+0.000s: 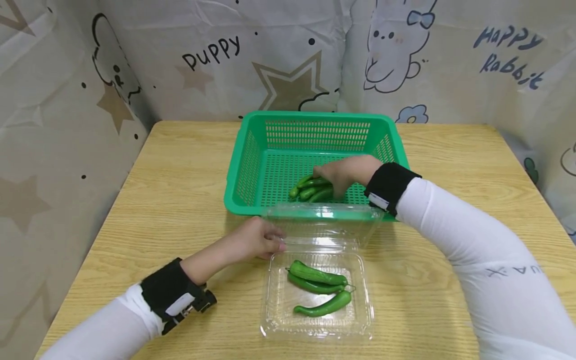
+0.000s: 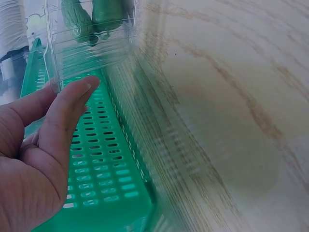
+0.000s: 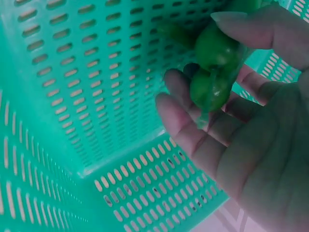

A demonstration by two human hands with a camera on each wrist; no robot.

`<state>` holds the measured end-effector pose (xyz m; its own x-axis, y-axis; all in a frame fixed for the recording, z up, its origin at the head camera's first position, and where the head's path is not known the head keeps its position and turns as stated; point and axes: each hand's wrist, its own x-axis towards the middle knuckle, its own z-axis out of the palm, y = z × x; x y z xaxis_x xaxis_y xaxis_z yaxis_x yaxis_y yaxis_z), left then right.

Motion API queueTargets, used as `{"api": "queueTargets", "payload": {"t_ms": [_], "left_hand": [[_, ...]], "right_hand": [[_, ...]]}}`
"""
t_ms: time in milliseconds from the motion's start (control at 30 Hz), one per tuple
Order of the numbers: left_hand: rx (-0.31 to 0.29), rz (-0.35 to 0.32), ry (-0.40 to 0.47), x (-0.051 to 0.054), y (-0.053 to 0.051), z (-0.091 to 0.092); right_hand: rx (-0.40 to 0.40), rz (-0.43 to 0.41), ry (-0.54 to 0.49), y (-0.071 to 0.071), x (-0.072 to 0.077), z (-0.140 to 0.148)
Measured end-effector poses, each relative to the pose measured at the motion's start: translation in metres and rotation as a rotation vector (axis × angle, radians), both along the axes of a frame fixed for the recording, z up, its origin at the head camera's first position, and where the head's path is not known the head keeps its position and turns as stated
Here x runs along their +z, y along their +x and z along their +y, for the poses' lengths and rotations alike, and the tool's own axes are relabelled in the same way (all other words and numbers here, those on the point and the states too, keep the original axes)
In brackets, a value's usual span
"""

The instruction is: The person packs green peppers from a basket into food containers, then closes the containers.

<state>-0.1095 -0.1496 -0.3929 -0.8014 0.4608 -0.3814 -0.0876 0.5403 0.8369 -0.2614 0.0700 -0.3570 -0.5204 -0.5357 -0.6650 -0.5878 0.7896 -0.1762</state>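
Right hand (image 1: 348, 172), one: down inside the basket, fingers curled, clamped on slim glossy green peppers (image 1: 310, 193). Right wrist view shows two rounded pepper ends with thin stems between thumb and fingers; full grip count can't be told. Pile at the hand: about five visible, smooth, tapered, lying side by side; the hand hides part of it.

Left hand (image 1: 258, 237), one: thumb and fingers pinching the edge of a clear, thin, hinged plastic box (image 1: 276, 312), left side, near the hinge.

Box count: one. Square base with ribbed walls, flat on the table, lid up and tilted back, overlapping the basket's near rim in the head view; contact there can't be told. In the base: three loose green peppers (image 1: 316, 274), shiny skin. Upper two lie nearly together, the third curved and just below them.

One rectangular green plastic basket (image 1: 232, 175), rigid, slotted walls and floor, just beyond the box.

Two black fabric wrist bands (image 1: 390, 187), one per wrist, over two white sleeves (image 1: 472, 240).

One light wood-grain table (image 1: 171, 190) under everything. Behind: a creased pale backdrop (image 1: 270, 25) with brown stars, cartoon animals, "PUPPY" and "Happy Rabbit" lettering.
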Motion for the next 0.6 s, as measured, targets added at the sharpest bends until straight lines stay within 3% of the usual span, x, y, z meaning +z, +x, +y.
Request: {"api": "queueTargets", "payload": {"t_ms": [167, 433, 600], "left_hand": [[0.0, 0.0, -0.012, -0.001, -0.001, 0.0], [0.003, 0.002, -0.02, -0.001, -0.002, 0.001], [-0.015, 0.028, -0.026, -0.002, -0.002, 0.003]], "right_hand": [[-0.023, -0.012, -0.003, 0.0, 0.014, 0.009], [-0.006, 0.077, -0.043, -0.001, 0.044, 0.021], [-0.008, 0.092, -0.064, -0.002, 0.055, 0.026]]}}
